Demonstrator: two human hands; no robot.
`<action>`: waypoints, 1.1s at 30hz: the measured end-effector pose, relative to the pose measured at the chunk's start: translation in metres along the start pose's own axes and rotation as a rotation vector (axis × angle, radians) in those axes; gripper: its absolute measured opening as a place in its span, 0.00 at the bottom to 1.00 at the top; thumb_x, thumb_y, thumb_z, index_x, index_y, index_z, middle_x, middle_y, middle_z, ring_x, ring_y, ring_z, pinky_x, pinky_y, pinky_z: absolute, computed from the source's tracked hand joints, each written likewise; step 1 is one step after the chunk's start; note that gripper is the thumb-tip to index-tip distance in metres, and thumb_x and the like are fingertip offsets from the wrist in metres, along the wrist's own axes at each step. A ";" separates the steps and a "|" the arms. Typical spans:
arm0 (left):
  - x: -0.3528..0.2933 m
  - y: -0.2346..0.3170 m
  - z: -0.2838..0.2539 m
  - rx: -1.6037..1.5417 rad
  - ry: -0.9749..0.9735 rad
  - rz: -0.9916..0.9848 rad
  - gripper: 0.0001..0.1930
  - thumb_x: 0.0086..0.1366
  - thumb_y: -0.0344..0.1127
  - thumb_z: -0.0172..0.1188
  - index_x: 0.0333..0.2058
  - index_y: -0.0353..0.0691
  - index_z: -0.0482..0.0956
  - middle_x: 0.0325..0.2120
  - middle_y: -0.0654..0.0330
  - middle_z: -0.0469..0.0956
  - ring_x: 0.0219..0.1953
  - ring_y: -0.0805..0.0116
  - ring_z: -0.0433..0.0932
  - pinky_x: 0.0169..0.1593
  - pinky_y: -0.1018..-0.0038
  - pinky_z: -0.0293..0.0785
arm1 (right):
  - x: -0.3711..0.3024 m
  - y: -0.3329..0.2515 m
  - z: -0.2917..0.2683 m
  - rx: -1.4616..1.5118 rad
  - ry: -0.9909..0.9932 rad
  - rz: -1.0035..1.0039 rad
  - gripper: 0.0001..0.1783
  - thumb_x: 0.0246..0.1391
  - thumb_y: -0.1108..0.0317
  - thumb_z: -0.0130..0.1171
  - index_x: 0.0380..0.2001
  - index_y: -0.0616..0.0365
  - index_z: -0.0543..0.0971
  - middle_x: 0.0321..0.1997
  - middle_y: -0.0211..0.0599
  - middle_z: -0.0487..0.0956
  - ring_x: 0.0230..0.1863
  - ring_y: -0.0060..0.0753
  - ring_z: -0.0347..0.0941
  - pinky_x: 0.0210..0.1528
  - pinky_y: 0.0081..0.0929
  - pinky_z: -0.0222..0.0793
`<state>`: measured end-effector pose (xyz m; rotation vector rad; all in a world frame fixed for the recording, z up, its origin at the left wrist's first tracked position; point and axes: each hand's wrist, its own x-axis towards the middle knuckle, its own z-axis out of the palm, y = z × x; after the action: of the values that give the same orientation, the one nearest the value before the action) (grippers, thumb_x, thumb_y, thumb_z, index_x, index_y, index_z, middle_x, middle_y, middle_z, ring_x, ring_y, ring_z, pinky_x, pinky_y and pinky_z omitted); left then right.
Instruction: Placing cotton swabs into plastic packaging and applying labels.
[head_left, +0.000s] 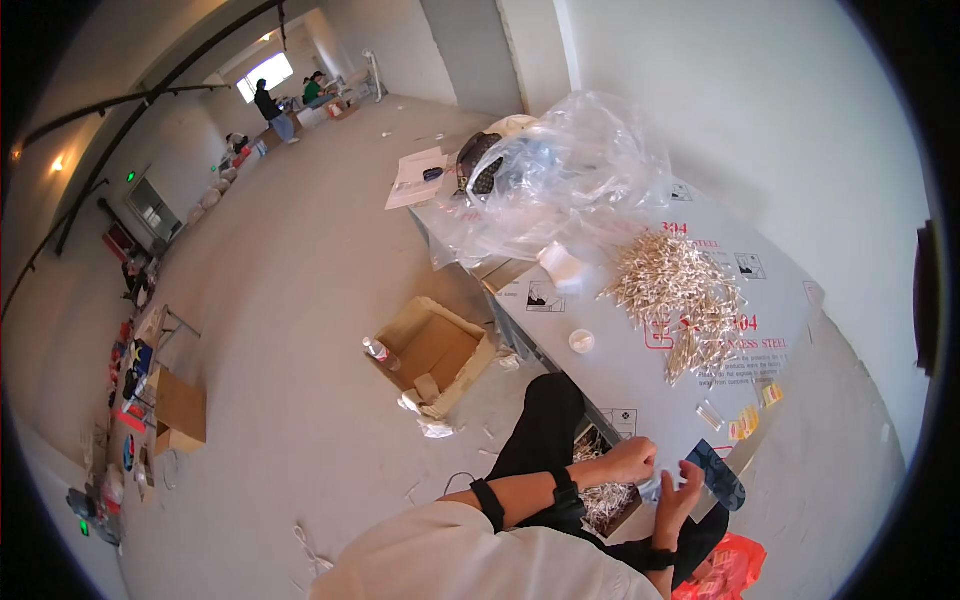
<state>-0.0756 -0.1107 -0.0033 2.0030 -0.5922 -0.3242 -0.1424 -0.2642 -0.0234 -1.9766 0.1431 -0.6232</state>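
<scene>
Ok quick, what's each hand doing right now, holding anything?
Left hand: closed, pinching something small; what it is cannot be told.
Right hand: open, fingers spread beside a dark blue sheet; a grip cannot be told.

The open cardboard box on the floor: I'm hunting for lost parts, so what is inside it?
In the cardboard box only a bare brown bottom and a small pale scrap show. A plastic bottle lies at its left rim. The near wall hides the front corner.

A pile of small pale sticks (680,290) lies on the table (610,375), a clear plastic bag (560,180) at its far end, an open cardboard box (435,355) on the floor left of it.
</scene>
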 end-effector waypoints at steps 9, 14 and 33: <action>0.018 0.022 0.032 -0.105 -0.046 0.012 0.08 0.49 0.31 0.61 0.21 0.31 0.75 0.18 0.47 0.77 0.22 0.54 0.78 0.26 0.62 0.70 | -0.001 -0.016 -0.033 0.807 -0.176 0.766 0.09 0.61 0.66 0.55 0.28 0.57 0.78 0.20 0.28 0.76 0.18 0.19 0.70 0.21 0.18 0.65; 0.016 0.023 0.031 -0.171 -0.171 -0.007 0.09 0.49 0.31 0.63 0.20 0.30 0.75 0.17 0.50 0.77 0.21 0.65 0.76 0.25 0.66 0.69 | -0.003 -0.005 -0.041 0.817 -0.213 0.765 0.07 0.58 0.69 0.56 0.27 0.57 0.78 0.20 0.29 0.77 0.18 0.20 0.70 0.21 0.17 0.65; 0.032 0.019 0.053 0.217 0.118 0.544 0.12 0.53 0.28 0.60 0.37 0.36 0.72 0.29 0.50 0.74 0.29 0.52 0.78 0.29 0.63 0.74 | -0.003 0.001 -0.064 -0.105 -0.233 0.210 0.08 0.48 0.78 0.57 0.17 0.67 0.72 0.13 0.35 0.69 0.17 0.20 0.61 0.21 0.25 0.58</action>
<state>-0.0781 -0.1751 -0.0120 1.9539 -1.0968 0.1949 -0.1764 -0.3149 -0.0027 -2.0857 0.2399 -0.2522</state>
